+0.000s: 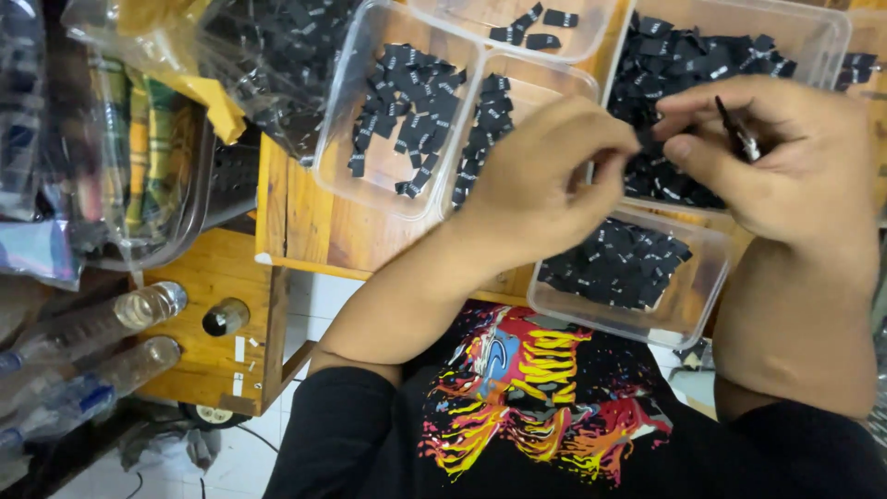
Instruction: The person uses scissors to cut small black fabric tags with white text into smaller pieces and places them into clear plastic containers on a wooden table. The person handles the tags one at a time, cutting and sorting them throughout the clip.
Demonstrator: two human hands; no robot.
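Observation:
My left hand (545,176) and my right hand (785,152) meet above clear plastic trays of small black fabric labels. Both pinch one small black label (647,139) between thumb and fingertips. A thin dark tool with a silvery tip (736,129) is tucked between the fingers of my right hand. Below the hands lies a tray (688,314) holding a heap of black labels (614,263). Behind the hands a larger tray (827,28) is full of the same labels.
Three more clear trays (337,139) with black labels sit on the wooden table (296,217) at the back. A plastic bag of labels (268,55) lies at top left. Plastic bottles (102,323) rest on a lower wooden shelf at left.

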